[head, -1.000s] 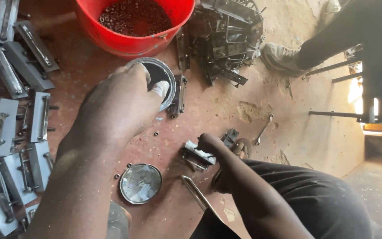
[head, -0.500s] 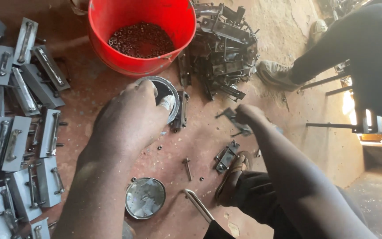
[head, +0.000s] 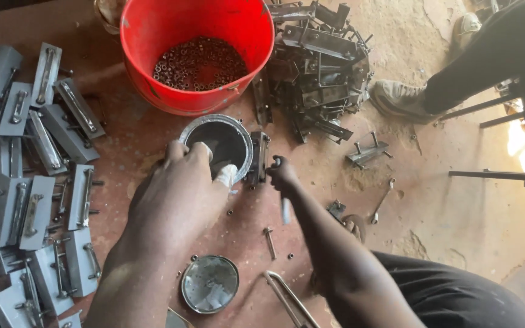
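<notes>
Grey metal brackets point(head: 37, 200) lie spread over the floor at the far left. Next, the left hand point(head: 183, 188) curls over the rim of a small round tin point(head: 219, 141), fingertips dipping inside. Behind it stands a red bucket point(head: 199, 51) of small nuts, and the tin's lid point(head: 209, 283) lies nearer the knees. The right hand point(head: 284, 174) closes on a dark metal latch point(head: 258, 159) just beside the tin. A pile of latches point(head: 317, 67) and someone's shoe point(head: 399, 100) lie further right.

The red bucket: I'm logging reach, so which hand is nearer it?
Left. The left hand rests on the round tin just below the red bucket; the right hand is farther right.
</notes>
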